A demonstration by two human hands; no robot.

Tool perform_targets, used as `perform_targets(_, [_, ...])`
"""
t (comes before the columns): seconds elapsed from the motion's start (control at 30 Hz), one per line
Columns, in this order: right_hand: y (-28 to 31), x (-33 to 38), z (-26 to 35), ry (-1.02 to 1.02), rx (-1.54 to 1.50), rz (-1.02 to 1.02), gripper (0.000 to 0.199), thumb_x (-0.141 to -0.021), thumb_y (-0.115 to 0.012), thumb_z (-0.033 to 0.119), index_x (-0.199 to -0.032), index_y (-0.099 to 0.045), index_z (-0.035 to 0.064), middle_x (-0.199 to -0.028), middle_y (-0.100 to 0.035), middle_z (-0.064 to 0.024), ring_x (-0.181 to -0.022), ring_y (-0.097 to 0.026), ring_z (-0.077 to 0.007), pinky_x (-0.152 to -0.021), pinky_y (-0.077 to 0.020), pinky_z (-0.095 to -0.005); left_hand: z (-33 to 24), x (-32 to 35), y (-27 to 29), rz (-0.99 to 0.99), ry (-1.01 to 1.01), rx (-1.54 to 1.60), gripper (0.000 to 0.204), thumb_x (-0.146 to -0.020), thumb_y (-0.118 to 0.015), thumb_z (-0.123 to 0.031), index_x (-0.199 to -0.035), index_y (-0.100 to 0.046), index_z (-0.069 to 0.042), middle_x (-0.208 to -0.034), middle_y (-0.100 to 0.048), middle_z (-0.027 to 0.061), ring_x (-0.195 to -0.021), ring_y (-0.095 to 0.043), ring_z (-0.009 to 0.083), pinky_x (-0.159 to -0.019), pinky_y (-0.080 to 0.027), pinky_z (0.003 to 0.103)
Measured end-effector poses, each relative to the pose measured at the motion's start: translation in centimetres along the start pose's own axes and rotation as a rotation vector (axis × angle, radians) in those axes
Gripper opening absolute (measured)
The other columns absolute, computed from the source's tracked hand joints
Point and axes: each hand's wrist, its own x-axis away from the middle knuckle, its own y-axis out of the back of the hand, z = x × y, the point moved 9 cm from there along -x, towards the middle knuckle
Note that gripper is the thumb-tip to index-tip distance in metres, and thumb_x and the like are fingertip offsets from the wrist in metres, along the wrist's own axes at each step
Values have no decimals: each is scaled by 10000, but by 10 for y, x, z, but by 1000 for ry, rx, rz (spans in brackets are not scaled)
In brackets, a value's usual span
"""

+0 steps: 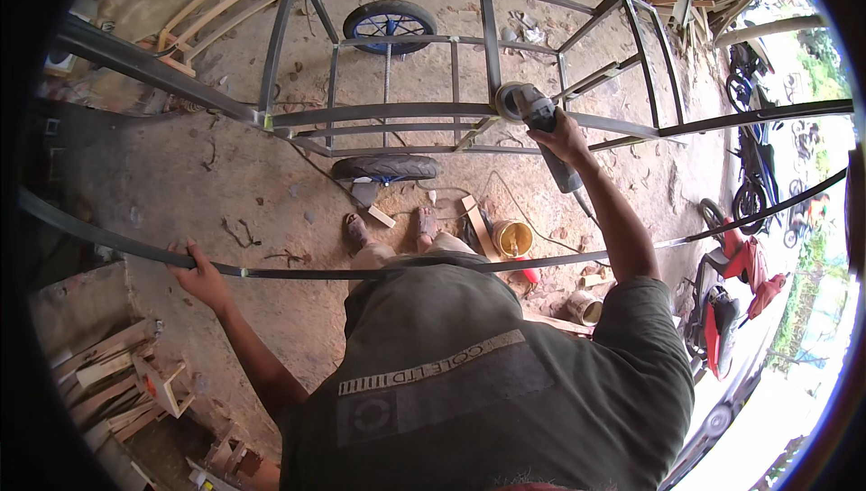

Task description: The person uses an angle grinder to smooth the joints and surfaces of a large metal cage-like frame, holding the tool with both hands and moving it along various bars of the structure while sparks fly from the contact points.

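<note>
My right hand (563, 137) is closed around the body of a grey angle grinder (561, 172). Its round guarded head (511, 101) is at a joint of the dark metal frame (379, 113), beside an upright bar; whether the disc touches the metal I cannot tell. Off to the left, my left hand (202, 280) grips a long dark metal bar (298, 274) that runs across in front of my body. Beneath the frame, a spoked wheel with a blue rim (390, 27) lies farther away, and a second tyre (386, 167) is nearer.
By my feet are a yellowish bucket (513, 238), a wooden plank (480, 228) and a small wood block (382, 216). A cable trails over the concrete floor (298, 184). Wood scraps (117, 383) are piled at lower left. A red motorcycle (735, 275) stands at right.
</note>
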Motion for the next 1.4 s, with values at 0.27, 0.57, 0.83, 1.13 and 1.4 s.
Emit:
perform_targets(0.27, [-2, 4, -5, 71, -68, 70, 668, -721, -831, 427, -1075, -605, -92, -989, -705, -273, -949, -700, -395, -849, -542, -438, -5, 0, 1, 31, -2, 1, 339, -1033, -614, -189, -1289, -514, 10, -823, -588, 59, -706, -533, 134, -629, -458, 288])
perform_targets(0.57, [-24, 11, -1, 116, -138, 115, 701, -725, -848, 384, -1196, -591, -68, -1015, -720, -238, -987, -706, -371, -894, -538, -426, -2, 0, 2, 18, -6, -46, 382, -1028, -628, -209, -1304, -504, 24, -836, -607, 70, -718, -560, 151, -647, -472, 305])
perform_targets(0.83, [-37, 27, 11, 122, -96, 158, 690, -744, -818, 423, -1207, -599, -39, -1058, -716, -221, -976, -706, -350, -883, -556, -408, -1, -2, -1, 29, 20, -76, 404, -1024, -637, -222, -1313, -501, 25, -834, -606, 81, -710, -552, 164, -639, -466, 326])
perform_targets(1.13, [-8, 2, 9, -44, -97, 15, 670, -728, -822, 427, -1107, -630, -91, -982, -713, -266, -928, -715, -343, -819, -559, -427, -7, 0, -3, -49, -55, -100, 396, -1023, -637, -233, -1303, -519, 22, -898, -647, 128, -752, -609, 191, -666, -494, 315])
perform_targets(1.4, [13, -31, 30, -41, -58, -2, 702, -699, -832, 510, -1049, -642, -68, -946, -710, -225, -886, -696, -327, -797, -534, -424, 5, -4, -14, 18, -10, -28, 400, -1023, -634, -272, -1298, -528, -1, -861, -623, 90, -708, -573, 164, -645, -482, 309])
